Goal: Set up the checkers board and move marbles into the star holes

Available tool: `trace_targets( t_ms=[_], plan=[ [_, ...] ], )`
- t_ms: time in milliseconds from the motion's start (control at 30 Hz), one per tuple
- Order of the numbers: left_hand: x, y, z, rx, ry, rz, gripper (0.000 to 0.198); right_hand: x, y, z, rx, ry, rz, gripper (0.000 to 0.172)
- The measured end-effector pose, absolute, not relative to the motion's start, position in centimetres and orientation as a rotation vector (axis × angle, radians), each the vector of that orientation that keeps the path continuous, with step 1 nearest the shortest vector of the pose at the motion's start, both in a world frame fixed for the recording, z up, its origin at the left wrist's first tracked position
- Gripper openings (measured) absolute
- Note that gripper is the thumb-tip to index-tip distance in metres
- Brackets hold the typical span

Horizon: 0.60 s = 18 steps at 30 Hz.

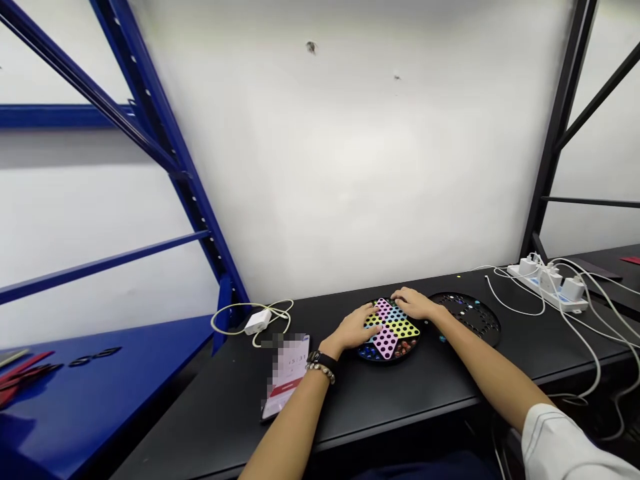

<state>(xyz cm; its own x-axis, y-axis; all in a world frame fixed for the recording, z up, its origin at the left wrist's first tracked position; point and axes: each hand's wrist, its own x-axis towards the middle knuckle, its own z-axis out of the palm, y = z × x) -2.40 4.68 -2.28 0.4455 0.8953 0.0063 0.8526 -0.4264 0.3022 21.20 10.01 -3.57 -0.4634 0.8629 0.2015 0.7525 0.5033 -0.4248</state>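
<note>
A round black Chinese-checkers board with a multicoloured star of holes [393, 327] lies on the black table [350, 400]. My left hand [354, 328] rests on the board's left edge, fingers curled down onto it. My right hand [414, 304] lies on the board's upper right part, fingers spread over the holes. Small marbles sit in the tray around the star's lower rim. Whether either hand pinches a marble is too small to make out. A watch and a bead bracelet [321, 365] are on my left wrist.
A second round black lid or board [470, 315] lies just right of the first. A phone [287, 377] lies left of my forearm, a white charger with cable [257, 321] behind it. A power strip with plugs and cables [547, 285] is far right. Blue shelving [100, 373] stands left.
</note>
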Motion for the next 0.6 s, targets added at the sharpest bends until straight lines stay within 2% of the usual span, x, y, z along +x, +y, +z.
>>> trace_targets(
  t_ms=[333,600],
  plan=[
    [-1.9,3.8,-2.1,2.446,1.542,0.285,0.061,19.6,9.2,-3.3,-1.418,-2.463,0.207,0.028],
    [-2.0,3.7,-2.1,2.434,1.503,0.336,0.061,19.8,9.4,-3.4,-1.403,-2.415,0.274,0.033]
  ],
)
